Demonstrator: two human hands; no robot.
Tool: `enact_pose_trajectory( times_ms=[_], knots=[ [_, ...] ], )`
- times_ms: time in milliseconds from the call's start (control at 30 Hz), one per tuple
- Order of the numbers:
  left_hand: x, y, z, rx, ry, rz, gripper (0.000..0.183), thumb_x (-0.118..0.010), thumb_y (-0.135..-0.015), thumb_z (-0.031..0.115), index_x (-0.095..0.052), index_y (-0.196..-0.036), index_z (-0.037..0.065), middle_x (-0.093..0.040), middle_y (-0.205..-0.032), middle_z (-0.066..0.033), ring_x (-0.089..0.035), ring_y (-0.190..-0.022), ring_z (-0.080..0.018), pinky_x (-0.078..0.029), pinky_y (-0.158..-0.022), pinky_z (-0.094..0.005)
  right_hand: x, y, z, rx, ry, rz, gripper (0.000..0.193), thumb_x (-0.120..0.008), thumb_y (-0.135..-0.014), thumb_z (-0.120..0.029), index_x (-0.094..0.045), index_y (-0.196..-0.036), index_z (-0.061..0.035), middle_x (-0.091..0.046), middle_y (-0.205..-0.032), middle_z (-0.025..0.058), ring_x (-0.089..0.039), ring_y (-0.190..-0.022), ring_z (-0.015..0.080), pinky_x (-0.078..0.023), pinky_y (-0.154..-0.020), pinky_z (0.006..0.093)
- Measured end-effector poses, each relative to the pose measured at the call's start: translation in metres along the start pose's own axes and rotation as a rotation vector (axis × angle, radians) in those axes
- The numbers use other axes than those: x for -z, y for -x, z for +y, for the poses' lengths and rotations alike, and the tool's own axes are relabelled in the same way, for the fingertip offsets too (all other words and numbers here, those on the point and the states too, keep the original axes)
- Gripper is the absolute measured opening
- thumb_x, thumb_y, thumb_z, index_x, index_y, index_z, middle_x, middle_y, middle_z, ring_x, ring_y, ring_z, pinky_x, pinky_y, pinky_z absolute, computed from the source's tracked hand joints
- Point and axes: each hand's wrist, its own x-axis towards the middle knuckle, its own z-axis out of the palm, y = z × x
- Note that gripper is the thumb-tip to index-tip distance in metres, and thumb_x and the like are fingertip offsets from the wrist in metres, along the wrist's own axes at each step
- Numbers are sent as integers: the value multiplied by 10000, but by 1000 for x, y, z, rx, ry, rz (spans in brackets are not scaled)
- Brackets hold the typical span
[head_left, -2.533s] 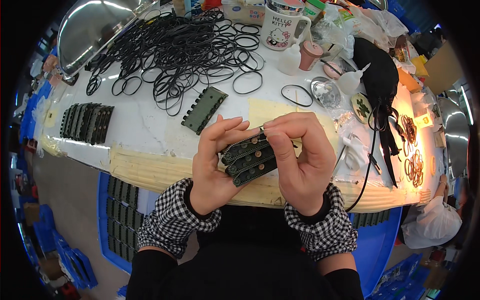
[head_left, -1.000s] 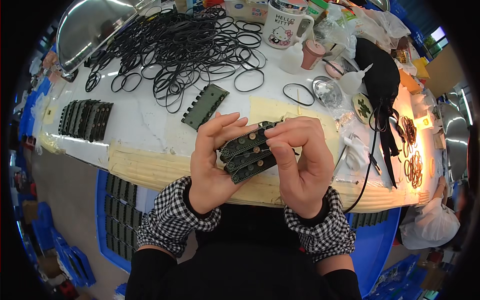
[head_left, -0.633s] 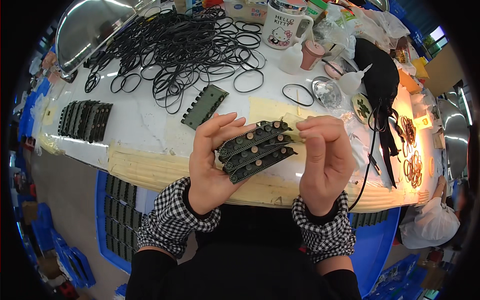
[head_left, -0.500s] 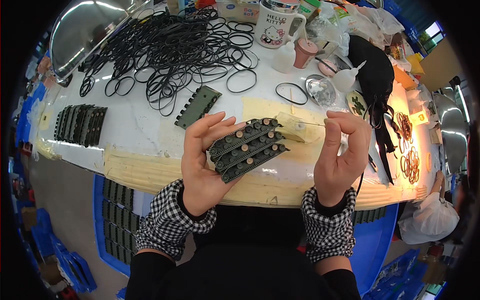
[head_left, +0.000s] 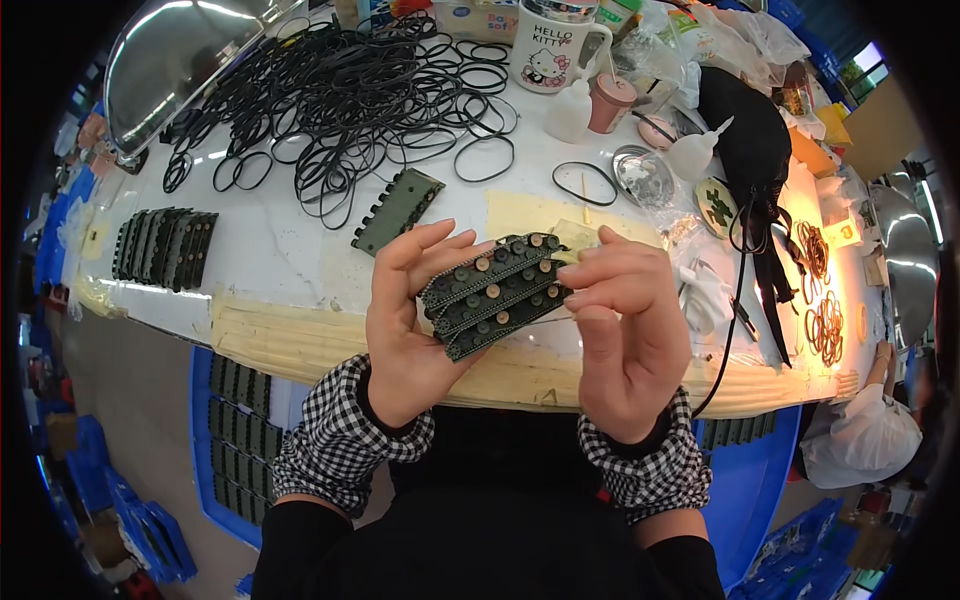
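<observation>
My left hand is closed around several dark green plastic pieces, stacked side by side and tilted. They look like toy tank undersides, with rows of small round wheels, some dark and some tan. At their right end, my right hand is closed with its fingertips against the top piece. A small pale bit shows at the index fingertip; what the fingers hold is hidden. Just beyond my left hand, one more green piece lies on the white table. Farther left stands a row of similar pieces.
A heap of black rubber bands covers the far left. At the back are a white mug, a pink cup, squeeze bottles and a black bag. Blue trays holding green pieces are below the padded table edge.
My right hand has moved left and now touches the right end of the held pieces. The thin needle-like rod seen at its fingertips no longer shows. My left hand has barely moved.
</observation>
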Motion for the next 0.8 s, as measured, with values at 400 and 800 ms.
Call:
enact_pose_trajectory(
  times_ms=[400,800],
  knots=[
    [1,-1,1,-9,-6,-16,815,-854,-722,75,-357,-1366,20,-639,-1215,-158,-543,-1247,-276,-400,-1069,-392,-18,2,6,-20,-119,-68,122,-719,-864,-127,-635,-862,-39,-680,-893,84,-636,-859,265,-488,-905,450],
    [1,1,1,15,-17,-7,764,-842,-726,63,-370,-1326,30,-649,-1209,-143,-541,-1255,-272,-291,-1137,-431,-3,1,14,-105,-129,119,94,-659,-915,-98,-607,-881,-27,-671,-916,89,-605,-905,230,-479,-957,457]
  ],
)
